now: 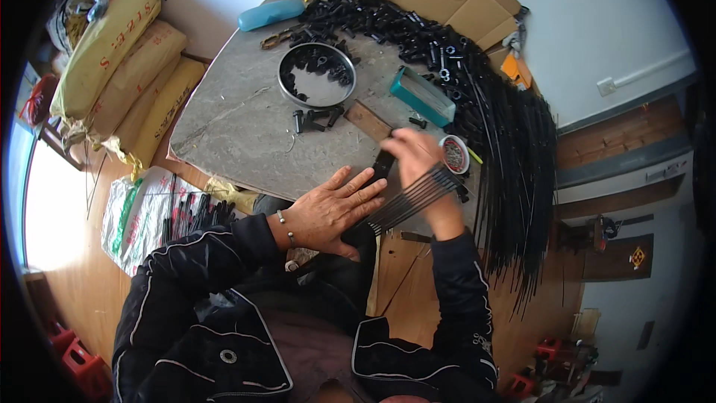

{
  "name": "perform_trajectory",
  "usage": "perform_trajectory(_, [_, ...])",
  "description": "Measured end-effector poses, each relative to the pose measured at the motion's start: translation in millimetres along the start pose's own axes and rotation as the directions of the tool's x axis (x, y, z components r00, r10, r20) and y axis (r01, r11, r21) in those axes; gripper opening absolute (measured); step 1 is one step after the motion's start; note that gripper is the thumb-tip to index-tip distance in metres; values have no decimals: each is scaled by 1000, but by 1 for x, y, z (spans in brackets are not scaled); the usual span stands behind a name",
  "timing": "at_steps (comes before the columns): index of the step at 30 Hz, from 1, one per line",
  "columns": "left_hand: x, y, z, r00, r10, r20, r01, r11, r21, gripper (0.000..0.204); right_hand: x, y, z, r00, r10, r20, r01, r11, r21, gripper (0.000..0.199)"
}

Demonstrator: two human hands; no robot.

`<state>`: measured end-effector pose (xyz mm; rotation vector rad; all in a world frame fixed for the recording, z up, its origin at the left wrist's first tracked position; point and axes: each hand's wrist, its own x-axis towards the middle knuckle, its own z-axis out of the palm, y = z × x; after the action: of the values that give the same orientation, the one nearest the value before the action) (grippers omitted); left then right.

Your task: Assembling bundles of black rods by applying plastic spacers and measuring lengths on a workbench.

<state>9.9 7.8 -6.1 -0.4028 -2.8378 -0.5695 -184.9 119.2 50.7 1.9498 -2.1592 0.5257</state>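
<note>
My left hand [333, 209] is stretched out flat, palm down, at the table's near edge, its fingertips beside a dark block [382, 166]. My right hand [419, 158] is slightly blurred, with its fingers bent over the far end of that block; what they pinch is hidden. A row of thin black rods [409, 202] slants from beside my left fingers across my right hand and wrist. Just beyond my right fingertips lies a flat brown bar [368, 120]. Several black bolt-like pieces [316, 118] rest left of the bar.
On the grey table [231, 116] stand a round metal tray [282, 78] of black parts, a teal box [424, 97] and a small tub [454, 155]. Black parts [395, 30] heap along the far edge; long rods [514, 172] hang off the right. Sacks [112, 48] are stacked left.
</note>
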Motion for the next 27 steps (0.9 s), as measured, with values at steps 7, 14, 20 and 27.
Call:
perform_trajectory(7, [5, 6, -37, 988, 154, -9, -155, 985, -78, 57, -36, -5, 22, 986, -143, -86, 129, 980, -153, 38])
perform_trajectory(14, [30, 59, -205, 670, -238, -704, -232, 832, -503, 26, -38, -118, -71, 936, -67, 344, -313, 284, 906, 25])
perform_trajectory(20, [-56, 6, -136, 770, -628, 118, 584, 618, -526, 38, -61, -83, -27, 778, -173, 604, -552, 270, 789, 17])
perform_trajectory(27, [-75, 80, -38, 958, -288, 12, 287, 951, -114, 33, -66, -102, 8, 390, -326, 861, -470, 733, 491, 26])
